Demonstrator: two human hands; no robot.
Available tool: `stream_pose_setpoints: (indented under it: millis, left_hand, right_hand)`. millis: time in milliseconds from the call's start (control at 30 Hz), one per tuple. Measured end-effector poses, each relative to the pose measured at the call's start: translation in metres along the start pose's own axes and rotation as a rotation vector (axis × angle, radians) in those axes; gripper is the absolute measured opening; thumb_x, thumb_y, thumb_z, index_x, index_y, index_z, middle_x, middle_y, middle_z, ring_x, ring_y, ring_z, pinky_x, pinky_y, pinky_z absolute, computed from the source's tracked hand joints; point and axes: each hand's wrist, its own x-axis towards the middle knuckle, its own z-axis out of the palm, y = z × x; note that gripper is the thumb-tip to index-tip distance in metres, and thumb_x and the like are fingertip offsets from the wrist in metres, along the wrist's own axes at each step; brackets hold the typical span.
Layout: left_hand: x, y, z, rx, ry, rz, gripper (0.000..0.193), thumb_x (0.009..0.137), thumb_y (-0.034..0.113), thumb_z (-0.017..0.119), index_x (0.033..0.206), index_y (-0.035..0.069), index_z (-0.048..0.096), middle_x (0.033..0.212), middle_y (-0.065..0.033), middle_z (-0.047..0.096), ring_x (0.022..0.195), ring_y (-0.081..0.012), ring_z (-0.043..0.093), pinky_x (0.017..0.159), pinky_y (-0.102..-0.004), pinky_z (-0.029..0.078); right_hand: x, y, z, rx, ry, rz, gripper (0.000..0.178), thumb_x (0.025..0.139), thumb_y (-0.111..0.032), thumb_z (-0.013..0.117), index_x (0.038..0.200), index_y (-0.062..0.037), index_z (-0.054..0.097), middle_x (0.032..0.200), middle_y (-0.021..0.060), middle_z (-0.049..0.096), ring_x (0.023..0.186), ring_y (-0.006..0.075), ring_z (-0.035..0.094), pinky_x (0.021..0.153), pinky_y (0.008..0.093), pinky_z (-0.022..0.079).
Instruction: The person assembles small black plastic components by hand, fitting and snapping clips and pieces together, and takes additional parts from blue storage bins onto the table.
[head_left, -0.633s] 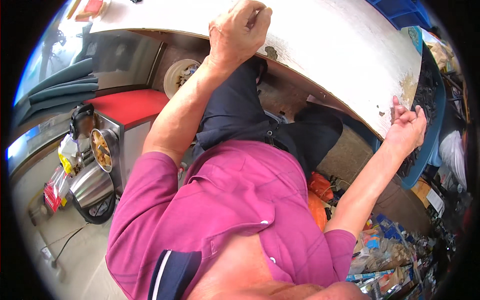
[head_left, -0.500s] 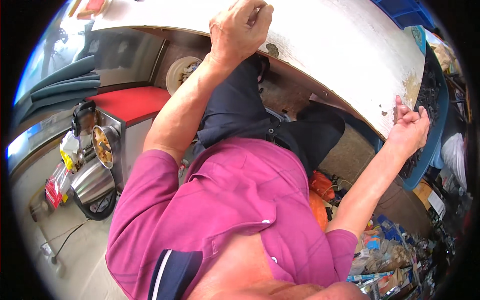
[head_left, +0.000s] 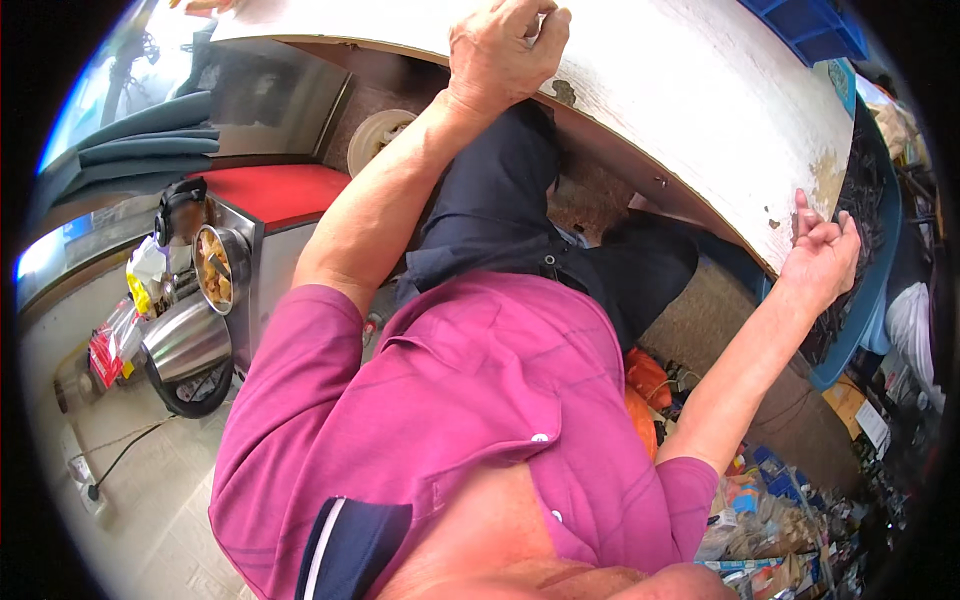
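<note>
Chipped white surface (head_left: 690, 120) lies ahead, left grip (head_left: 500, 55) loosely curled at its near edge, hold unclear; right grip (head_left: 819, 255) half-unfurled, seemingly empty, at a corner. Apparently a pause; the next move calls for reaching inward.

a red-topped cabinet (head_left: 275, 192) stands near pale, lit floor (head_left: 165, 525).

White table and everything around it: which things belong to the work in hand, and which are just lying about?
Apparently part of the work:
- white table, with the left hand at its near edge and the right hand by its corner
- blue tub, beside the right hand

Apparently just lying about:
- red-topped cabinet
- metal bowl
- orange bag
- blue crate
</note>
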Motion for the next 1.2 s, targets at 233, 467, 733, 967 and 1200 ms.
stream_pose_setpoints:
  millis: [233, 467, 733, 967, 1200]
  left_hand:
    - [0.004, 0.004, -0.002, 0.019, 0.027, 0.074, 0.009, 0.087, 0.015, 0.069, 0.086, 0.007, 0.065, 0.064, -0.0097, 0.060, 0.055, -0.0260, 0.061, 0.052, -0.0361, 0.048]
    - [0.002, -0.009, 0.005, 0.092, 0.120, 0.225, 0.011, 0.079, 0.020, 0.071, 0.074, 0.011, 0.066, 0.070, -0.0066, 0.065, 0.063, -0.0243, 0.067, 0.059, -0.0360, 0.054]
    - [0.002, -0.016, 0.001, 0.052, 0.069, 0.194, 0.013, 0.081, 0.021, 0.071, 0.079, 0.008, 0.067, 0.068, -0.0057, 0.064, 0.063, -0.0196, 0.065, 0.058, -0.0333, 0.053]
    - [0.004, -0.021, -0.019, -0.134, -0.119, 0.092, 0.018, 0.084, 0.024, 0.070, 0.084, 0.006, 0.069, 0.066, -0.0061, 0.062, 0.062, -0.0183, 0.063, 0.062, -0.0313, 0.052]
    - [0.005, -0.036, -0.029, -0.539, -0.186, -0.107, 0.019, 0.089, 0.020, 0.065, 0.089, 0.001, 0.069, 0.076, -0.0103, 0.069, 0.070, -0.0176, 0.067, 0.067, -0.0305, 0.055]
  right_hand:
    - [0.004, 0.002, -0.003, 0.002, 0.017, -0.004, 0.031, 0.091, -0.007, 0.055, 0.108, 0.0189, 0.051, 0.050, 0.0107, 0.041, 0.053, 0.0288, 0.056, 0.081, 0.0624, 0.058]
    - [0.008, 0.007, -0.010, 0.005, -0.025, -0.023, 0.029, 0.091, -0.011, 0.056, 0.103, 0.0151, 0.055, 0.049, 0.0107, 0.041, 0.055, 0.0289, 0.055, 0.084, 0.0631, 0.056]
    - [0.006, 0.005, -0.001, -0.112, 0.001, -0.057, 0.037, 0.090, -0.009, 0.055, 0.113, 0.0194, 0.048, 0.049, 0.0098, 0.037, 0.054, 0.0266, 0.051, 0.084, 0.0590, 0.058]
    - [0.009, 0.004, -0.004, -0.158, 0.026, -0.054, 0.030, 0.089, -0.006, 0.055, 0.110, 0.0158, 0.052, 0.047, 0.0104, 0.036, 0.051, 0.0271, 0.050, 0.084, 0.0579, 0.058]
    - [0.009, 0.009, 0.009, -0.233, 0.080, -0.057, 0.034, 0.088, -0.006, 0.056, 0.111, 0.0184, 0.053, 0.047, 0.0079, 0.037, 0.050, 0.0233, 0.051, 0.081, 0.0529, 0.060]
